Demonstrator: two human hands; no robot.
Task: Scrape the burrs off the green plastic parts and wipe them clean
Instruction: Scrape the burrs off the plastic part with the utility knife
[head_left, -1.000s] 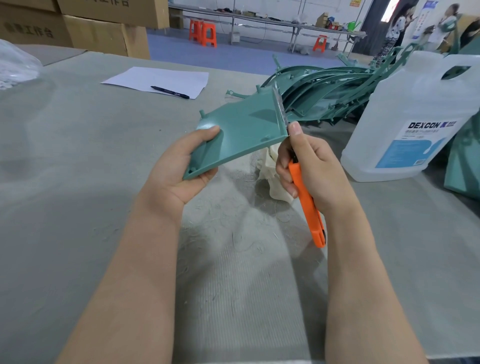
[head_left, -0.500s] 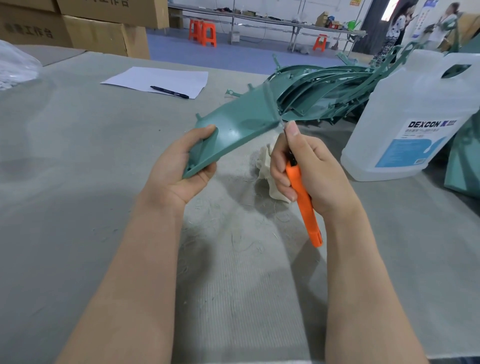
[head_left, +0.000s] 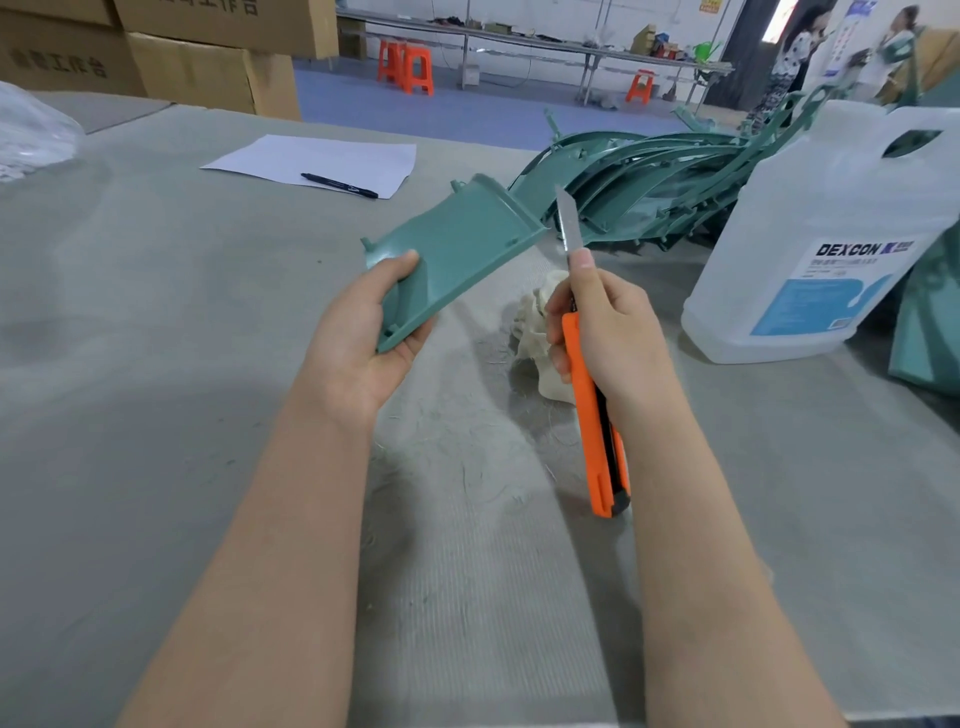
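Green part (head_left: 457, 249) held above table (head_left: 156, 364), gripped at near end by left hand (head_left: 363, 338), thumb curled over top face. Part rotated since half second ago; blade now off edge, small gap beside far corner. Likely re-aiming for next edge. Right hand (head_left: 608, 332) wraps orange knife (head_left: 597, 415), forefinger along spine. Rag (head_left: 535, 327) beneath; parts pile (head_left: 649, 197), jug (head_left: 831, 234) crowd right; left side roomy.

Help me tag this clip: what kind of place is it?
Probably a factory finishing area: a pile of green parts on the table, stacked cartons, and long benches behind.
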